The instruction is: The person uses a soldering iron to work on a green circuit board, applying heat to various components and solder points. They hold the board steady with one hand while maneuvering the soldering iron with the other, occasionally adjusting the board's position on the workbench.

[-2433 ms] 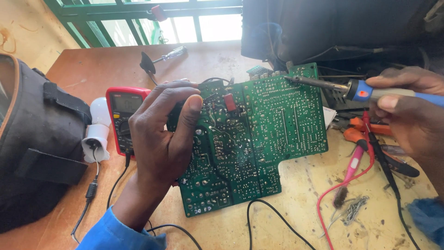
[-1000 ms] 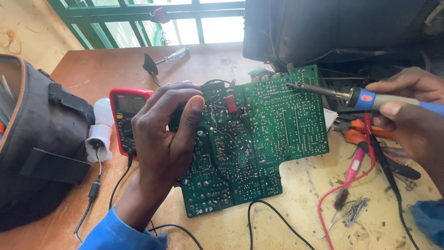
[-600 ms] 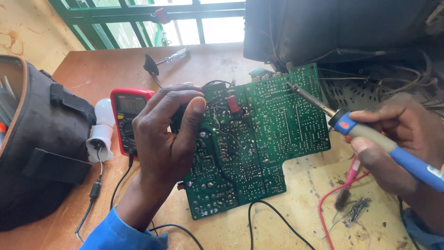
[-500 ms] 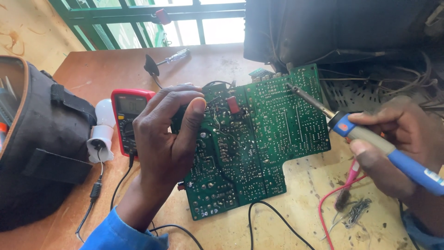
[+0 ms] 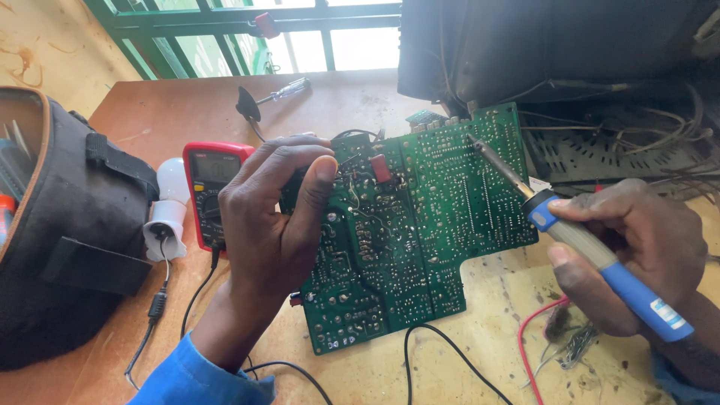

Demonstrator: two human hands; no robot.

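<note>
At mid-frame on the tabletop (image 5: 420, 375) lies the green circuit board (image 5: 420, 232) (solder side up). Your left hand (image 5: 274, 225) clasps its left edge; your right hand (image 5: 637, 255) holds the blue soldering iron (image 5: 592, 255), tip touching the board's upper right.

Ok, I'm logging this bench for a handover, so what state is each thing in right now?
circuit board: solder side up, tilted, held at its left edge.
left hand: gripping the board.
soldering iron: tip resting on the board's upper right.
right hand: closed around the iron's blue handle.
multimeter: lying flat, face up, display too dim to tell.
tool bag: open at the top.
light bulb: in its socket, unlit.
</note>
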